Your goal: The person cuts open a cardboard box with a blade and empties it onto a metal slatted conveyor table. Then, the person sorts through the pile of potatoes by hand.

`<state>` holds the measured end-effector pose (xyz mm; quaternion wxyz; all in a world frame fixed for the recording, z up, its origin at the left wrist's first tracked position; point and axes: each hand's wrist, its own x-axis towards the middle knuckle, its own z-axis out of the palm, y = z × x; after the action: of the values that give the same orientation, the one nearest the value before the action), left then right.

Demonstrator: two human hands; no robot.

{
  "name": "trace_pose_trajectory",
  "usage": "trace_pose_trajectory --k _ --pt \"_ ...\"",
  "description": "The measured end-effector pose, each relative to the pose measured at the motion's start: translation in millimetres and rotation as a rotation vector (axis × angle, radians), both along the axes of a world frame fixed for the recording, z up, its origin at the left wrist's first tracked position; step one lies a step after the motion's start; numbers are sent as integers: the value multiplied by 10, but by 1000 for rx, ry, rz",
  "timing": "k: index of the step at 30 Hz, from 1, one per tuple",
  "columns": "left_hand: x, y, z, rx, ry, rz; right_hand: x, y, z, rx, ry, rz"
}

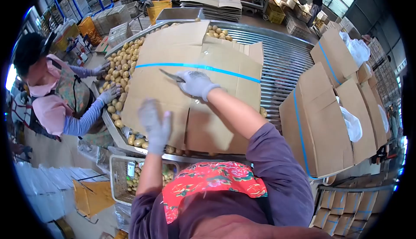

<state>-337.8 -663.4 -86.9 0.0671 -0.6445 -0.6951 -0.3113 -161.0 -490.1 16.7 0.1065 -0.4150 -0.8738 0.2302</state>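
Observation:
A large flattened cardboard box lies over the roller table, with a blue strap running across it. My right hand, in a grey glove, is closed around a knife whose blade points left, just below the strap. My left hand, also gloved, is over the lower left part of the cardboard with its fingers apart; motion blurs it, and nothing shows in it. Round yellow-brown produce lies along the cardboard's left side.
At the left, a co-worker has both gloved hands on the produce. Metal rollers extend right, beside upright strapped cartons with plastic bags. A crate stands below the table edge; stacked flat cardboard lies behind.

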Motion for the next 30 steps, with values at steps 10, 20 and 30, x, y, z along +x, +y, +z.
trace_pose_trajectory --k 10,20,30 --pt "612 461 -666 -360 194 -115 398 1001 -789 256 -294 -328" --pt "741 520 -761 -343 258 -79 528 1079 -805 115 -280 -302" --pt "731 471 -697 -254 226 -84 2771 2260 -545 -276 167 -830"
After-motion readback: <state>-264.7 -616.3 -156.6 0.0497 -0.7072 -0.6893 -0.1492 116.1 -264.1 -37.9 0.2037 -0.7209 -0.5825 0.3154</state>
